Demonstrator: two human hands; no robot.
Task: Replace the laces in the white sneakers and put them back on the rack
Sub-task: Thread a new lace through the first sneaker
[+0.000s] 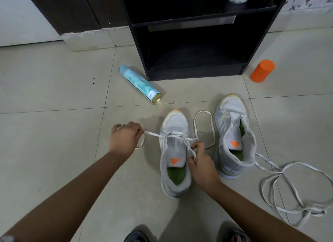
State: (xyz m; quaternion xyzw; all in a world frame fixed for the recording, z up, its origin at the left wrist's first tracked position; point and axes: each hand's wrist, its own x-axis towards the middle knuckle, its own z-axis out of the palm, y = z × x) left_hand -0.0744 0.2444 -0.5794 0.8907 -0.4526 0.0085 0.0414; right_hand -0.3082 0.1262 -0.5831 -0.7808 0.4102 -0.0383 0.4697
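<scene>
On the tiled floor (54, 90), from left to right: spray can (139, 84) lying on its side near the rack's left front corner. Left hand (124, 138) out to the left of the near sneaker, fingers (137, 131) curled tight on one end of the lace (154, 134), drawn taut toward the eyelets. Near sneaker (175, 155) standing upright on the floor, toe pointing at the rack, lace threaded only through the front eyelets, orange triangle on the tongue. Right hand (202, 163) touching that sneaker's right side, fingertips pinched on the other end of the same lace. Loop of that lace lying between the two shoes. Second sneaker (232, 135) just to the right, a little farther up, unlaced, tongue open. Loose lace (295, 187) in a tangle on the floor at the far right, one strand running up to the second sneaker's heel. Black rack (194, 34) beyond both shoes, lower shelf dark. Orange bottle (262, 71) standing beside the rack's right front corner.
</scene>
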